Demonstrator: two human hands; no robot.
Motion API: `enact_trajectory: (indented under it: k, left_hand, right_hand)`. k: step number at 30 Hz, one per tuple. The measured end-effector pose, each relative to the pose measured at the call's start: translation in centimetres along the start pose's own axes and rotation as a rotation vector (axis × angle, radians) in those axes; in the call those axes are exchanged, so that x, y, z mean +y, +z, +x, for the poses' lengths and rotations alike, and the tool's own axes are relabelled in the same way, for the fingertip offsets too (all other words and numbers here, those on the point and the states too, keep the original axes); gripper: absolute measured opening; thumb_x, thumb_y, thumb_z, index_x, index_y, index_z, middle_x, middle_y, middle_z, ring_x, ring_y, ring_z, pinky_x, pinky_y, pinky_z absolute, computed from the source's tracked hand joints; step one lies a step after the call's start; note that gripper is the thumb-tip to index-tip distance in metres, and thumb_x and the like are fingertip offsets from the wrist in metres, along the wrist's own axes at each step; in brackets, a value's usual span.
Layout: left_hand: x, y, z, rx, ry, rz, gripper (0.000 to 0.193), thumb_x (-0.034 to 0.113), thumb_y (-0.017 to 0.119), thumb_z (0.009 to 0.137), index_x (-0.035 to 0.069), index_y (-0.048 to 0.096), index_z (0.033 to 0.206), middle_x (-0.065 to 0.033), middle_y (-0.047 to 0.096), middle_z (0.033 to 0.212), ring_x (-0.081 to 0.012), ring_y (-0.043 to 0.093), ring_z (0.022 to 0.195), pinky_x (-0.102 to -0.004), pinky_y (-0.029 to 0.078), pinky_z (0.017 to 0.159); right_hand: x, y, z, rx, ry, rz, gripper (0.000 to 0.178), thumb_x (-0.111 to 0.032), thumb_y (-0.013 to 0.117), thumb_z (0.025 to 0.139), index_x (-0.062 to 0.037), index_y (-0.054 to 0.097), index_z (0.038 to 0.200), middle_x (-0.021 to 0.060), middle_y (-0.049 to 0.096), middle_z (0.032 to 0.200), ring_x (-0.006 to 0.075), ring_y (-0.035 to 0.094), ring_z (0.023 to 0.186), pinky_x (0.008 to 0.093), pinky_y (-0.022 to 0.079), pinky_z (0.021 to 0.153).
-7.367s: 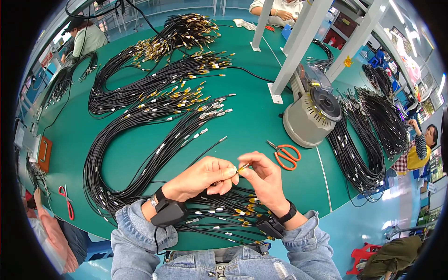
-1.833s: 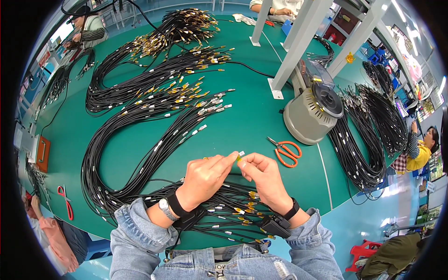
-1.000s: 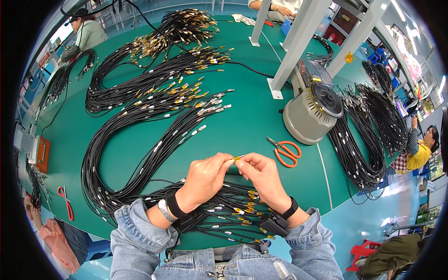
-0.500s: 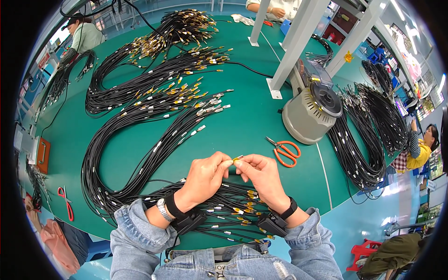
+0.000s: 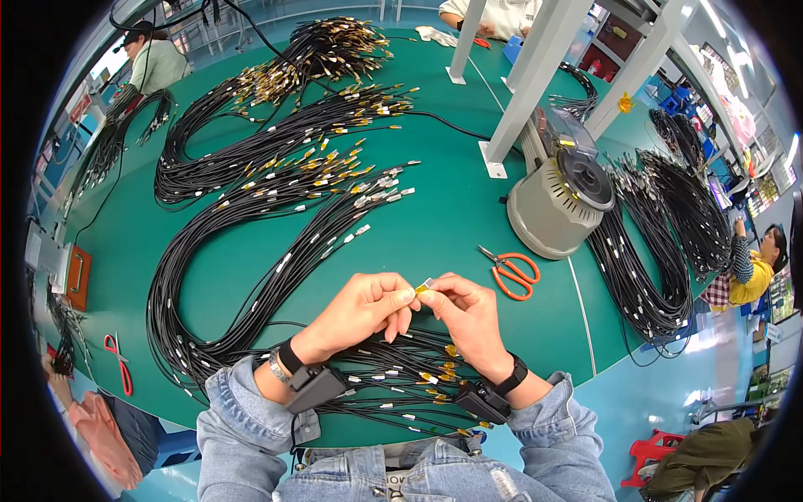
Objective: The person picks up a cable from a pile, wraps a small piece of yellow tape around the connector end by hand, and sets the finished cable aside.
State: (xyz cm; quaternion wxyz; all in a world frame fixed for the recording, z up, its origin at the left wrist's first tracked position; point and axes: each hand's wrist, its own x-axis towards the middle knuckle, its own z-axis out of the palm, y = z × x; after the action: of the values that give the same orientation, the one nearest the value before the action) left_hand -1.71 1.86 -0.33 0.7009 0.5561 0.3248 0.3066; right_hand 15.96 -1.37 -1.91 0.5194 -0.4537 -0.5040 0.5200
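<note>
My left hand (image 5: 374, 305) and my right hand (image 5: 462, 318) meet above the table, thumbs and fingertips closed on a small cable end (image 5: 424, 286) with a silver tip and a yellow band. Most of it is hidden by the fingers. Below my hands lies a bundle of black cables (image 5: 393, 376), many with yellow or white ends pointing right. Orange-handled scissors (image 5: 516, 274) rest a little beyond my right hand, blades partly apart and toward the left. Nearer my left side, a large curved cable bundle (image 5: 180, 276) bends round, its loose ends toward the upper right.
On the green table (image 5: 443, 192), more cable bundles (image 5: 251, 151) lie farther back. A grey machine (image 5: 556, 209) stands at right beside white metal posts (image 5: 502, 138), with further cables (image 5: 644, 276) beyond. Red-handled scissors (image 5: 125, 376) lie at far left. Several people sit around.
My left hand has turned, with its wrist shifted slightly left and its lower fingers loosened. More of the cable end's silver tip shows between my fingers. My right hand has barely moved.
</note>
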Motion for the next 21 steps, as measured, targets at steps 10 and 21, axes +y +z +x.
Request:
enact_trajectory:
  k: [10,21]
  left_hand:
    - [-0.3,-1.8,0.3,-0.268,-0.122,-0.196,0.029,0.025,0.049,0.094,-0.001,0.057,0.085,-0.0044,0.057,0.058,-0.0076,0.048,0.043,-0.0196,0.035,0.041]
    - [-0.1,-2.4,0.4,-0.349,-0.176,-0.144,0.028,0.024,0.050,0.093,-0.001,0.057,0.084,-0.0047,0.057,0.058,-0.0074,0.046,0.041,-0.0195,0.034,0.039]
  right_hand:
    - [-0.1,0.8,0.3,-0.040,-0.114,0.083,0.011,-0.004,0.065,0.082,0.0009,0.062,0.091,0.0041,0.057,0.089,0.0092,0.053,0.076,0.0215,0.044,0.067]
    - [1.4,0.0,0.3,-0.148,-0.259,-0.082,0.006,-0.004,0.061,0.084,0.0008,0.060,0.087,0.0054,0.056,0.085,0.0108,0.053,0.073,0.0221,0.044,0.064]
